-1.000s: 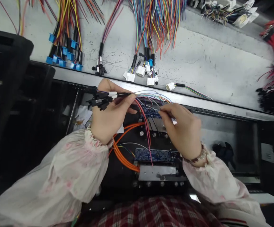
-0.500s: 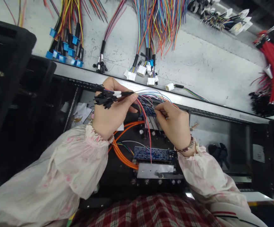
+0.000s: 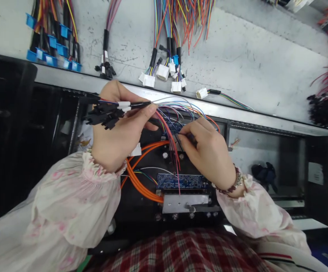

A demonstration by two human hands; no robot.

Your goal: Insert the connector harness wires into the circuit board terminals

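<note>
- Rt hand (image 3: 209,151) had come lower relative to lt hand (image 3: 115,132) since the prev frame, its fingertips now farther below the lt pinch; view had shifted too, so shelf items sat higher up & mostly farther left.
- Harness (image 3: 140,104) = multi-wire bundle: cluster of black conns (image 3: 107,117), white labels (image 3: 123,104) just behind them, short blk sleeve, then a fan of thin loose wires (image 3: 169,130) in red, pink, blue, grey, yellow, etc.
- Long axis at the sleeve ran roughly L–R across view, conn end pointing L & dipping a bit toward the wearer.
- Wire end ran R, then split: some strands arched over past the rt hand, red/pink ones bent down toward the wearer, longest reaching approx. the lower board's metal plate (image 3: 175,204) in view.
- Lt hand gripped the harness btwn thumb & fingers at the sleeve; conns lay over the back of the hand.
- Rt hand was pinching w/ thumb & index among the strands, prob. a thin dark wire; exact one too small to tell.
- Harness was held above the upper blue board (image 3: 168,130); lower blue board (image 3: 183,181) & orange cables (image 3: 141,185) lay nearer the wearer.
</note>
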